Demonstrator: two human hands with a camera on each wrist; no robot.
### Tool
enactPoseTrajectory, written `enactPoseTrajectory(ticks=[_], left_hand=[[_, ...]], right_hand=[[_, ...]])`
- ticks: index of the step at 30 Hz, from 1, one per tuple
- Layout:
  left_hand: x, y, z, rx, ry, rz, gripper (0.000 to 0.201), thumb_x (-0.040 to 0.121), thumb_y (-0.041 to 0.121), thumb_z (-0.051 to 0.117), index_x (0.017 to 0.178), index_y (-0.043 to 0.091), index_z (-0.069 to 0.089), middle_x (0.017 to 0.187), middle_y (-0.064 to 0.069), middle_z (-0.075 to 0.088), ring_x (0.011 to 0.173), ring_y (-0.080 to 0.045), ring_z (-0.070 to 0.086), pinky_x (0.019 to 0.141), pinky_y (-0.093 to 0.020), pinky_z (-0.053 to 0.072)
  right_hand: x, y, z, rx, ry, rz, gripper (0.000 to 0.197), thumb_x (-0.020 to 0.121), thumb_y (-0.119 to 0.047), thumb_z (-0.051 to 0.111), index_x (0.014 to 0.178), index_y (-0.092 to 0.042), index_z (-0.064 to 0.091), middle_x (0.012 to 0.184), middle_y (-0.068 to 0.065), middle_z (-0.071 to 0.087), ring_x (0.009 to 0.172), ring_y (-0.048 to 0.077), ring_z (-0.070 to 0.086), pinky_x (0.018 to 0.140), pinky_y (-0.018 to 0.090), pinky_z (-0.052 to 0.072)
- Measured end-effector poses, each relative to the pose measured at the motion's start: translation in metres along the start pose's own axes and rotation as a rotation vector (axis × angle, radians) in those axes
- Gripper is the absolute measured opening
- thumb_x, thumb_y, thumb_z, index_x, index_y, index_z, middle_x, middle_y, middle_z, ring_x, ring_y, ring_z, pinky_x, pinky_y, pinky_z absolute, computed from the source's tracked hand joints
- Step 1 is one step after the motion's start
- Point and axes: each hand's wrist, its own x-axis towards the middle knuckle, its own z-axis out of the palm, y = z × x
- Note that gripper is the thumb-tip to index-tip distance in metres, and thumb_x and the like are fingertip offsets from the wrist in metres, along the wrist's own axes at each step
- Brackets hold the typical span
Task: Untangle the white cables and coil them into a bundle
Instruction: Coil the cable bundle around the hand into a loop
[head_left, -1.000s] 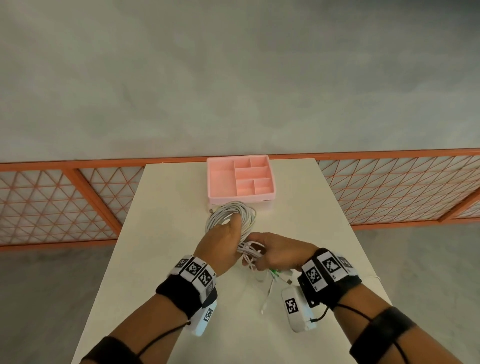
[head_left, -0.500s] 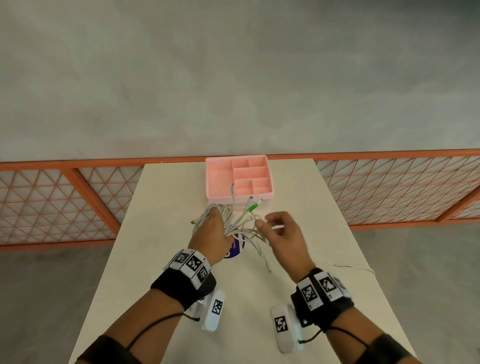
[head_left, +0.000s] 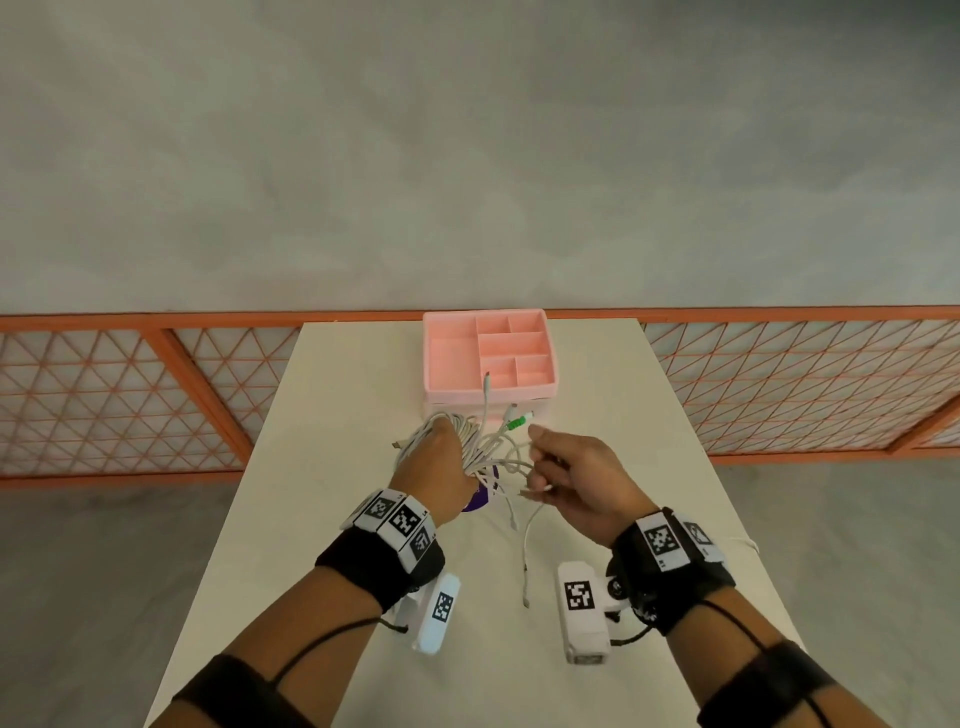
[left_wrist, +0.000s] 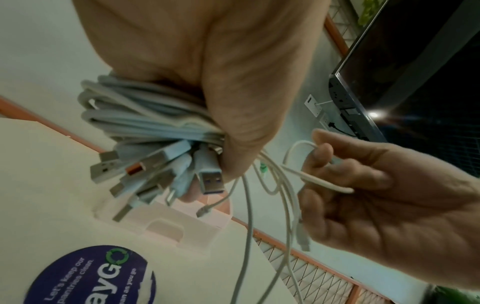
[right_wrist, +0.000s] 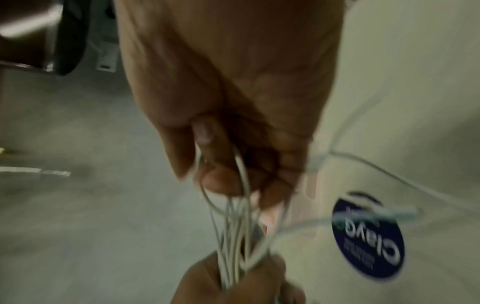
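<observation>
Above the worktop (head_left: 332, 519), near the pink tray (head_left: 447, 358), the left hand (head_left: 434, 467) clutches coiled white cables (left_wrist: 145, 119); the right hand (head_left: 582, 480) pinches one loose strand.

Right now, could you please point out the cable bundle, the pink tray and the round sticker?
cable bundle (left_wrist: 145, 121), left wrist view, on the coiled loops.
pink tray (head_left: 449, 353), head view, on its large left compartment.
round sticker (left_wrist: 88, 277), left wrist view, on its purple face.

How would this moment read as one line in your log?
left hand: grips coiled white cables | right hand: pinches loose strand | untangling unfinished
</observation>
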Motion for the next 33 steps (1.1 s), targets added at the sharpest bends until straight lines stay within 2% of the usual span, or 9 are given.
enactPoseTrajectory(ticks=[3, 6, 10, 15, 18, 21, 25, 29, 33], left_hand=[[-0.003, -0.008, 0.002, 0.034, -0.013, -0.015, 0.044, 0.076, 0.019, 0.075, 0.105, 0.011, 0.042, 0.106, -0.008, 0.059, 0.103, -0.029, 0.059, 0.088, -0.038, 0.050], [-0.006, -0.016, 0.007, -0.020, -0.054, -0.040, 0.041, 0.076, 0.018, 0.072, 0.101, 0.013, 0.041, 0.102, -0.006, 0.059, 0.099, -0.028, 0.061, 0.085, -0.039, 0.052], [-0.004, -0.025, 0.008, -0.123, -0.067, -0.090, 0.040, 0.076, 0.019, 0.072, 0.102, 0.015, 0.043, 0.099, -0.004, 0.062, 0.091, -0.026, 0.065, 0.079, -0.043, 0.057], [0.002, -0.040, 0.005, -0.168, -0.052, -0.113, 0.039, 0.076, 0.020, 0.071, 0.102, 0.017, 0.043, 0.095, -0.006, 0.063, 0.083, -0.029, 0.068, 0.070, -0.043, 0.059], [0.004, -0.049, 0.001, -0.168, -0.054, -0.146, 0.037, 0.078, 0.018, 0.070, 0.103, 0.015, 0.044, 0.094, -0.007, 0.064, 0.079, -0.029, 0.068, 0.063, -0.037, 0.057], [0.006, -0.053, -0.002, -0.184, -0.038, -0.174, 0.036, 0.080, 0.015, 0.068, 0.107, 0.012, 0.044, 0.095, -0.008, 0.063, 0.079, -0.028, 0.068, 0.059, -0.032, 0.054], [0.008, -0.055, -0.006, -0.185, -0.041, -0.172, 0.033, 0.084, 0.014, 0.066, 0.109, 0.011, 0.044, 0.097, -0.007, 0.062, 0.075, -0.023, 0.067, 0.052, -0.024, 0.044], [0.010, -0.052, -0.009, -0.204, -0.054, -0.172, 0.032, 0.085, 0.017, 0.065, 0.108, 0.012, 0.044, 0.096, -0.007, 0.064, 0.073, -0.023, 0.068, 0.050, -0.024, 0.044], [0.011, -0.043, -0.007, -0.196, -0.069, -0.164, 0.033, 0.084, 0.021, 0.064, 0.110, 0.015, 0.046, 0.095, -0.006, 0.067, 0.077, -0.025, 0.069, 0.053, -0.025, 0.048]], right_hand=[[-0.004, -0.007, -0.008, -0.258, -0.117, 0.098, 0.022, 0.093, -0.009, 0.060, 0.097, 0.010, 0.071, 0.046, 0.000, 0.027, 0.050, 0.019, 0.040, 0.065, 0.032, 0.052], [-0.004, -0.018, -0.014, -0.263, -0.119, 0.089, 0.021, 0.093, -0.003, 0.052, 0.092, 0.008, 0.069, 0.047, 0.005, 0.031, 0.051, 0.023, 0.043, 0.061, 0.031, 0.052], [0.005, -0.016, -0.026, 0.123, 0.088, 0.073, 0.018, 0.092, -0.010, 0.045, 0.076, -0.010, 0.052, 0.056, 0.004, 0.038, 0.059, 0.025, 0.055, 0.073, 0.039, 0.051], [0.010, -0.004, -0.047, 0.539, 0.194, -0.087, 0.030, 0.090, -0.006, 0.047, 0.064, -0.017, 0.038, 0.054, -0.001, 0.028, 0.051, 0.017, 0.040, 0.071, 0.035, 0.045], [0.009, -0.012, -0.065, 0.599, 0.277, -0.150, 0.033, 0.092, -0.004, 0.046, 0.063, -0.018, 0.036, 0.050, -0.003, 0.026, 0.046, 0.015, 0.034, 0.071, 0.033, 0.044], [0.011, -0.024, -0.095, 0.736, 0.442, -0.258, 0.026, 0.092, -0.005, 0.043, 0.069, -0.017, 0.041, 0.046, -0.005, 0.027, 0.041, 0.013, 0.033, 0.060, 0.029, 0.041], [0.016, -0.033, -0.144, 0.700, 0.594, -0.238, 0.036, 0.100, -0.027, 0.045, 0.065, -0.019, 0.037, 0.050, -0.005, 0.024, 0.041, 0.012, 0.021, 0.045, 0.021, 0.031], [0.021, -0.033, -0.188, 0.662, 0.754, -0.154, 0.037, 0.098, -0.029, 0.045, 0.063, -0.018, 0.036, 0.051, -0.003, 0.025, 0.043, 0.015, 0.022, 0.046, 0.023, 0.035], [0.022, -0.024, -0.210, 0.677, 0.828, -0.114, 0.035, 0.101, -0.028, 0.042, 0.069, -0.018, 0.035, 0.046, -0.004, 0.030, 0.043, 0.014, 0.030, 0.053, 0.026, 0.040]])
